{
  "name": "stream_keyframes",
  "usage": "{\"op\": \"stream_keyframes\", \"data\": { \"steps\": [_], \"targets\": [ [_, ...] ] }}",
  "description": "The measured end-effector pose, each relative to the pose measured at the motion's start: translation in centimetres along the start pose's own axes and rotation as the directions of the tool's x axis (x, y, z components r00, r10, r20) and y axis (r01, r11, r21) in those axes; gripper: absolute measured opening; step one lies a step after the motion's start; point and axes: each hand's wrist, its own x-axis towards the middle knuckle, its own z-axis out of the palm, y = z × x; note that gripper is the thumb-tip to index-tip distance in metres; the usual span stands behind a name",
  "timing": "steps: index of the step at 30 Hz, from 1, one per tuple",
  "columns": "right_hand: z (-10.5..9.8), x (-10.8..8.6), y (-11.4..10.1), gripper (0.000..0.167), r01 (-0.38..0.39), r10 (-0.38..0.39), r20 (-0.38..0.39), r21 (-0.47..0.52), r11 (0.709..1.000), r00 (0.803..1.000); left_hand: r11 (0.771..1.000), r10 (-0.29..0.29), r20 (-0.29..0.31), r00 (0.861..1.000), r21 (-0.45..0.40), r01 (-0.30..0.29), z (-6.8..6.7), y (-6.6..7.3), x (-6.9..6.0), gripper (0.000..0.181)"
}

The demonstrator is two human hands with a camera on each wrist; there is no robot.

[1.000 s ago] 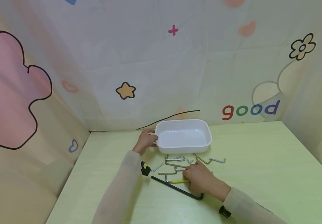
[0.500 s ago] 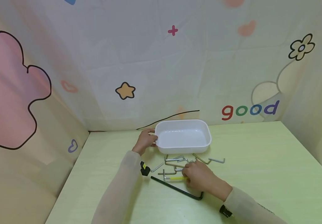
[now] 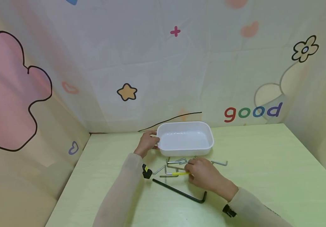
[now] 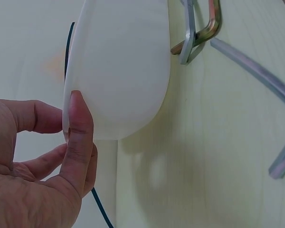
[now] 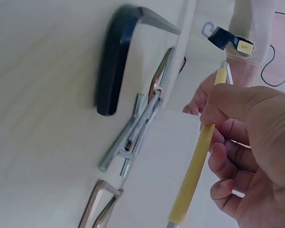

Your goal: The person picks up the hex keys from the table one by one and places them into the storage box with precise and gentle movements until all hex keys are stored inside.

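In the right grip is the single yellow-sleeved key, an L-shaped rod pinched between thumb and fingers, its bent end pointing to the grip's left. Just beyond that grip stands one white tray, its left end pinched at the rim by the left grip. Of black keys there is one, a long black key on the counter, on the near side of the right grip. A cluster of silver and bronze keys lies between the right grip and the tray; they overlap and are partly covered, so their number cannot be told. One silver key lies to the right of the right grip, and a slim silver rod near the left grip. Compared with a second ago, the right grip and its yellow-sleeved key have shifted toward the tray, uncovering the black key's bent end; the left grip and tray look unmoved. The right hand now hides most of a bronze key by the tray's front. Behind the tray hangs a printed cloth reading "good".
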Motion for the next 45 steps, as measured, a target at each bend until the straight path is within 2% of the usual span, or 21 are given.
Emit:
{"op": "stream_keyframes", "data": {
  "steps": [6, 10, 23, 29, 37, 45],
  "targets": [
    [-0.6, 0.3, 0.2, 0.016, -0.057, 0.056, 0.013, 0.045, 0.997, 0.998, 1.0, -0.005, 0.001, 1.0, -0.007, 0.005, 0.0, 0.0, -0.1, 0.046],
    [-1.1, 0.5, 0.2, 0.017, -0.087, 0.087, 0.013, 0.039, 0.995, 0.996, 1.0, -0.01, 0.001, 1.0, -0.013, 0.01, -0.1, 0.1, -0.3, 0.046],
    [-1.7, 1.4, 0.9, 0.017, -0.071, 0.07, -0.115, -0.005, 0.997, 0.991, 1.0, -0.021, -0.007, 1.0, -0.015, 0.02, -0.1, 0.2, -0.5, 0.049],
    [-2.0, 1.9, 1.5, 0.017, -0.09, 0.09, -0.14, 0.004, 0.996, 0.986, 0.999, -0.029, -0.022, 0.999, -0.023, 0.029, 0.1, 0.0, -0.5, 0.046],
    [-2.3, 2.6, 2.7, 0.016, -0.068, 0.058, -0.193, -0.046, 0.997, 0.979, 0.999, -0.039, -0.024, 0.999, -0.037, 0.038, 0.2, 0.0, -0.6, 0.044],
    [-2.6, 3.3, 3.5, 0.017, -0.087, 0.078, -0.198, -0.039, 0.995, 0.977, 0.997, -0.043, -0.017, 0.999, -0.063, 0.042, 0.2, -0.1, -0.2, 0.046]
  ]
}}
